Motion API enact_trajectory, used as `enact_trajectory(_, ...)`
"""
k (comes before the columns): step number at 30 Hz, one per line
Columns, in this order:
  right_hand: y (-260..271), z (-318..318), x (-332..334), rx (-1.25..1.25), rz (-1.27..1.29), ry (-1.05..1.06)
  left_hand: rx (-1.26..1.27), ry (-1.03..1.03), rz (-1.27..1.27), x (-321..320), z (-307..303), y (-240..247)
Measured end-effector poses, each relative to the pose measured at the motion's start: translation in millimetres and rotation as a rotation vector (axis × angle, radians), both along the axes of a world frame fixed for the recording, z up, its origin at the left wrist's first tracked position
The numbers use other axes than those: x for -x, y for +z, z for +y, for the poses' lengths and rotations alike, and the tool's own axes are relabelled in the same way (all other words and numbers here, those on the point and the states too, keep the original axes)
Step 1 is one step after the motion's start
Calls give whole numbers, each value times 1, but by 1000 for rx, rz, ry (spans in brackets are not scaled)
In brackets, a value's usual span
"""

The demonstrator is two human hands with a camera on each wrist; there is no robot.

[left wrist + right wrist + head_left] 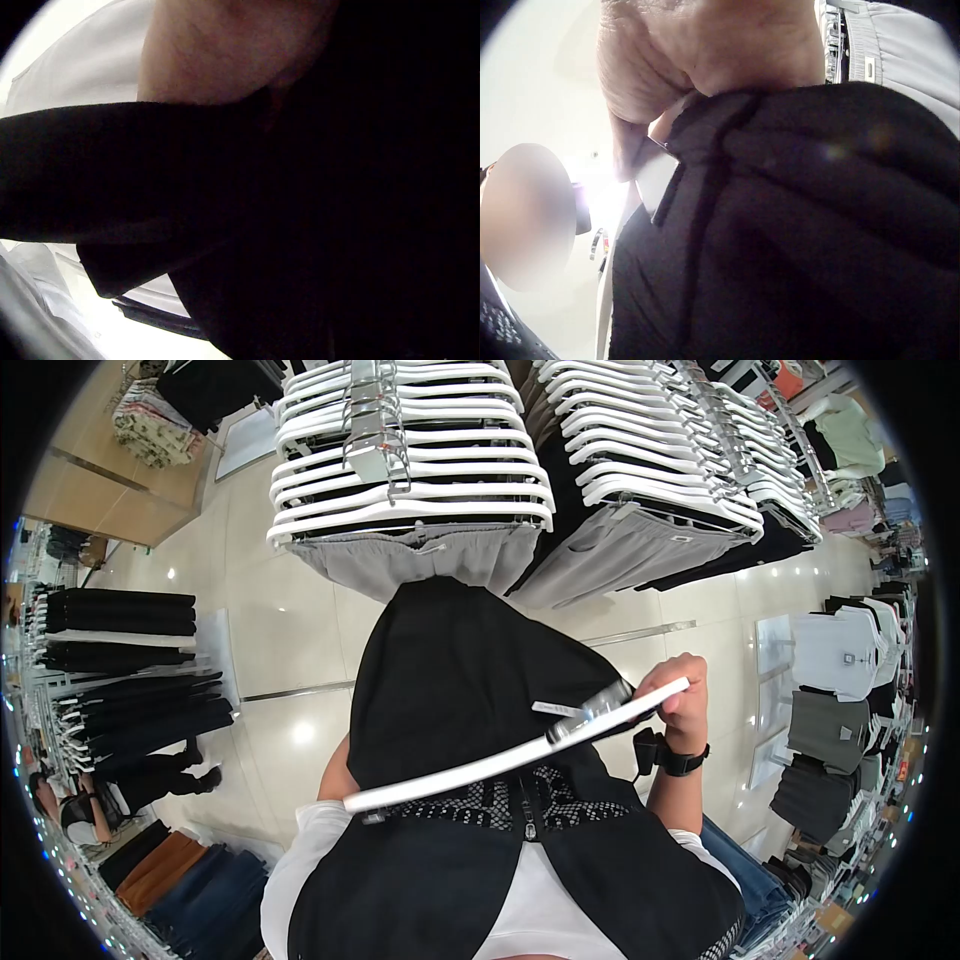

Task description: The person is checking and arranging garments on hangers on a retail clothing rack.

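A black garment [460, 670] hangs in front of the person's body, its folds spread wide. Across it lies a white hanger [470, 765], slanting up to the right, with a shiny clear and metal middle piece and a small white tag [558, 708] beside it. The right hand [678, 690] grips the hanger's upper right end. Black cloth fills much of the right wrist view below that hand. Under the garment's left side goes the left forearm [338, 775]. In the left wrist view, part of the left hand [232, 52] shows above dark cloth, its fingers hidden.
Ahead stand two rows of white hangers [410, 510] holding grey trousers [430, 555] and dark ones. Racks of dark clothes [130, 630] line the left, where another person [95, 805] stands. White and grey tops [840, 650] hang at right. The floor [290, 640] is pale and glossy.
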State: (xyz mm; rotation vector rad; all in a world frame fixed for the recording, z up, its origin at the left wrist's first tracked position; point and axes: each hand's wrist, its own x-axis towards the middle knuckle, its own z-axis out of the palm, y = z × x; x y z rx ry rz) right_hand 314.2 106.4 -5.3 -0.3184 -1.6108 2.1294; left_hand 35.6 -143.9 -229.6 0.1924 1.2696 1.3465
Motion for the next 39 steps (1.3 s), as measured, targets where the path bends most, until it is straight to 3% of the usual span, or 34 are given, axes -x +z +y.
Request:
enact_trajectory(3, -2, 6, -4, -43, 109, 41, -1, -38, 99, 0, -2, -2)
enact_trajectory(7, 12, 5, -4, -8, 119, -209, 65, -162, 284, -1, -4, 5)
enact_trajectory(10, 15, 29, -4, -143, 95, -388, 200, -303, 358, -1, -6, 19)
enact_trajectory(14, 30, 48, 11, -273, 119, -619, 279, -506, 99, 8, -18, 31)
enact_trajectory(18, 25, 49, 21, -211, 169, -696, 138, -229, 58, 0, -25, 13)
enact_trajectory(23, 17, 41, 3, -74, 169, -417, 114, 25, -120, 2, -3, -2)
enact_trajectory(25, 15, 40, -4, -78, 177, -369, -223, -69, 280, 6, -3, -13)
enact_trajectory(26, 15, 41, -6, -66, 189, -341, -316, -201, 648, 9, -9, -17)
enact_trajectory(27, 15, 40, -6, -71, 189, -339, -394, -260, 1033, 10, -3, 23)
enact_trajectory(28, 15, 40, -7, -76, 190, -338, -453, -123, 662, 8, -4, 6)
enact_trajectory(32, 14, 40, -8, -18, 181, -298, -411, 50, 213, 13, -2, 14)
enact_trajectory(36, 2, 53, -24, 49, 117, -112, -390, 134, 17, 30, 0, 27)
enact_trajectory(39, -5, 49, -35, 62, 75, -99, -377, 138, -23, 40, -4, 32)
